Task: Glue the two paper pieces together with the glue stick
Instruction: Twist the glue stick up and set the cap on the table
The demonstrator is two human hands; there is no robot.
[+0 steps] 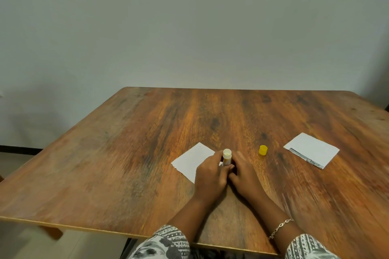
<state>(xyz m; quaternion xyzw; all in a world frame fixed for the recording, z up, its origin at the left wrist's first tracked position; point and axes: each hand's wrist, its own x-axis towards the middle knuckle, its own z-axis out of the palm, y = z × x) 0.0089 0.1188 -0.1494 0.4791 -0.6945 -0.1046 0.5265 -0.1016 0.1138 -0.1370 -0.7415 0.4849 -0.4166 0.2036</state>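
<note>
An uncapped glue stick is held upright near the middle of the wooden desk, its open top facing up with pale glue visible inside. The left hand is closed around the lower part of the tube, thumb on the near-left side. The right hand is placed against the tube's base from the right, fingers curled toward it and touching the left hand's fingertips; whether it actually grips the tube cannot be told. The yellow cap is seen standing on the desk to the right of the stick, apart from both hands. One white paper piece is laid flat just left of the stick, its near right corner covered by the left hand. The second paper piece is laid flat well to the right, beyond the cap, with a dark printed strip showing along its near edge. A chain bracelet is worn on the right wrist, and patterned grey-and-white sleeves are visible at the bottom edge.
</note>
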